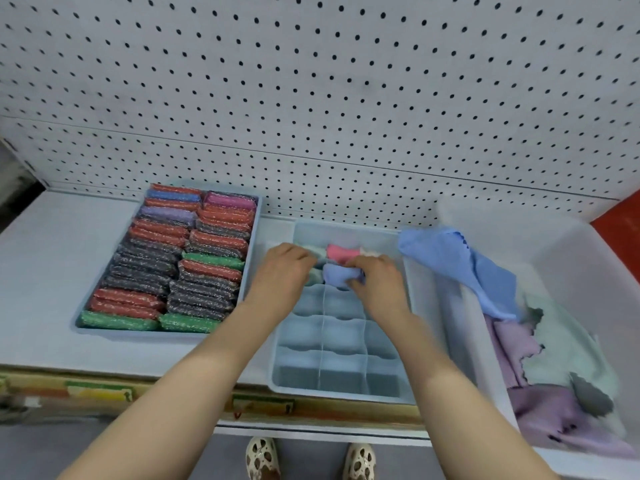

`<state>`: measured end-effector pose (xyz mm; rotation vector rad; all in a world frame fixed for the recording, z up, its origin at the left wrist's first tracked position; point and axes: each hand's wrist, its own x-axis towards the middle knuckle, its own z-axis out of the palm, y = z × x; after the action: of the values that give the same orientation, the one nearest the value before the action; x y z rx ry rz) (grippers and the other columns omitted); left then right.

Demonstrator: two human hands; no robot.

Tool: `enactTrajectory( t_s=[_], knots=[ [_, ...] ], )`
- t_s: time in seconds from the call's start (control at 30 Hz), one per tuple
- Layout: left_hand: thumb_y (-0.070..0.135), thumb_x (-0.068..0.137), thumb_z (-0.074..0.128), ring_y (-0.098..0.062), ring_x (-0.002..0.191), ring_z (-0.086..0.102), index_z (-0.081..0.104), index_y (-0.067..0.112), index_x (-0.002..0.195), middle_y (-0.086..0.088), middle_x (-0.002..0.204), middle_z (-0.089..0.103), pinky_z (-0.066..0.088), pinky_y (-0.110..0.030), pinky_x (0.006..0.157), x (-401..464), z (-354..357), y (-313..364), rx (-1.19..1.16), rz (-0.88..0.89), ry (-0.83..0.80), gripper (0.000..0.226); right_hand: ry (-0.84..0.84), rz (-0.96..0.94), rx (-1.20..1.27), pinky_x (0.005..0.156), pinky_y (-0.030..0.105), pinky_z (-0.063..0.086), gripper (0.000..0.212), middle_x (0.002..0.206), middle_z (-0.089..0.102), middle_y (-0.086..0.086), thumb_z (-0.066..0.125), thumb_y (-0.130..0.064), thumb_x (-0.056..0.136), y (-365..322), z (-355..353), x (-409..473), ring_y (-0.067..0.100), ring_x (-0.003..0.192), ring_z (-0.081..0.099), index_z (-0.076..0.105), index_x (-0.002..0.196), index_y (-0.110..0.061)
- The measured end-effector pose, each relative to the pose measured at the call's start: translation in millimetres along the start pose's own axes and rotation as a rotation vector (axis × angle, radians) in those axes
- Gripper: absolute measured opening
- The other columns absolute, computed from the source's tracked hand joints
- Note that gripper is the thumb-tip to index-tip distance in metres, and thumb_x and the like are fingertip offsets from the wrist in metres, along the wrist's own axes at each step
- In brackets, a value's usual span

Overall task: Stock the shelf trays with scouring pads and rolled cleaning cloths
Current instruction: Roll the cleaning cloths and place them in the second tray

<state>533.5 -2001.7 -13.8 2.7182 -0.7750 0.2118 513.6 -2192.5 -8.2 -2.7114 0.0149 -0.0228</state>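
A pale blue divided tray (341, 389) stands on the shelf in front of me, its near cells holding nothing. In its far cells sit a pink rolled cloth (338, 253) and a pale one beside it. My right hand (375, 277) grips a lavender-blue rolled cloth (336, 276) at a middle cell in the second row. My left hand (284, 268) presses on the same cloth from the left, over a pale green roll. To the left, a flat blue tray (104, 330) is packed with red, dark, green, purple and pink scouring pads (180, 258).
A large white bin (498, 393) at the right holds loose blue, lilac, mint and grey cloths (540, 344), one blue cloth draped over its rim. White pegboard (311, 98) backs the shelf. Price labels run along the shelf's front edge; my shoes show below.
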Motion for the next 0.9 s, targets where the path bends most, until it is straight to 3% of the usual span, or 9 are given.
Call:
enactTrajectory(
  t_s=[0.1,0.23,0.3,0.43,0.53,0.63,0.77,0.9],
  knots=[
    [0.010,0.059,0.075,-0.030,0.080,0.065,0.076,0.018,0.096,-0.001,0.090,0.074,0.052,-0.037,0.071,3,9,-3,0.063,0.016,-0.004,0.038,-0.060,0.035,0.097,0.067,0.034,0.046,0.028,0.082,0.069,0.011,0.065,-0.012,0.078,2,-2,3,0.029,0.082,0.061,0.075,0.103,-0.021],
    [0.022,0.061,0.061,-0.026,0.078,0.065,0.078,0.021,0.087,0.004,0.082,0.073,0.047,-0.033,0.072,4,14,-4,0.163,0.029,0.011,0.031,-0.126,-0.033,-0.230,0.065,0.030,0.034,0.017,0.085,0.065,0.007,0.064,-0.023,0.081,-2,-7,13,0.029,0.099,0.052,0.070,0.097,-0.024],
    [0.019,0.061,0.065,-0.026,0.079,0.064,0.077,0.020,0.085,0.004,0.081,0.072,0.046,-0.034,0.073,4,16,-5,0.169,0.024,0.014,0.027,-0.120,-0.020,-0.315,0.067,0.030,0.034,0.018,0.084,0.055,0.007,0.061,-0.019,0.083,-10,-5,16,0.029,0.100,0.054,0.070,0.098,-0.025],
    [0.018,0.065,0.069,-0.027,0.080,0.064,0.078,0.021,0.089,0.003,0.081,0.072,0.046,-0.036,0.074,2,17,-6,0.147,0.011,0.017,0.026,-0.135,0.048,-0.352,0.064,0.027,0.036,0.024,0.099,0.065,0.009,0.058,-0.011,0.087,-14,9,18,0.027,0.097,0.061,0.070,0.106,-0.021],
    [0.009,0.059,0.083,-0.028,0.080,0.064,0.077,0.020,0.090,0.003,0.080,0.072,0.038,-0.036,0.079,3,16,-5,0.118,-0.018,0.010,0.033,-0.145,0.057,-0.353,0.065,0.028,0.037,0.023,0.100,0.063,0.009,0.057,-0.012,0.087,-13,10,19,0.028,0.100,0.059,0.068,0.105,-0.020],
    [0.007,0.048,0.090,-0.027,0.078,0.065,0.078,0.020,0.086,0.004,0.077,0.071,0.031,-0.033,0.077,3,15,-4,0.122,-0.029,-0.011,0.042,-0.153,0.041,-0.303,0.065,0.028,0.036,0.021,0.097,0.064,0.009,0.057,-0.025,0.089,-13,11,18,0.026,0.105,0.055,0.070,0.105,-0.025],
    [0.005,0.043,0.091,-0.026,0.075,0.064,0.077,0.021,0.080,0.005,0.075,0.072,0.039,-0.033,0.076,3,14,-7,0.123,-0.023,-0.019,0.042,-0.154,0.055,-0.164,0.067,0.028,0.040,0.025,0.095,0.066,0.006,0.061,-0.027,0.087,-9,-4,7,0.024,0.100,0.057,0.070,0.110,-0.032],
    [0.014,0.066,0.083,-0.030,0.087,0.064,0.078,0.022,0.089,0.000,0.091,0.075,0.043,-0.038,0.079,6,7,7,0.083,-0.105,-0.054,0.025,0.135,0.051,0.194,0.068,0.022,0.046,0.016,0.084,0.072,-0.010,0.064,-0.018,0.088,7,-71,-14,0.004,0.071,0.058,0.075,0.096,-0.025]
  ],
)
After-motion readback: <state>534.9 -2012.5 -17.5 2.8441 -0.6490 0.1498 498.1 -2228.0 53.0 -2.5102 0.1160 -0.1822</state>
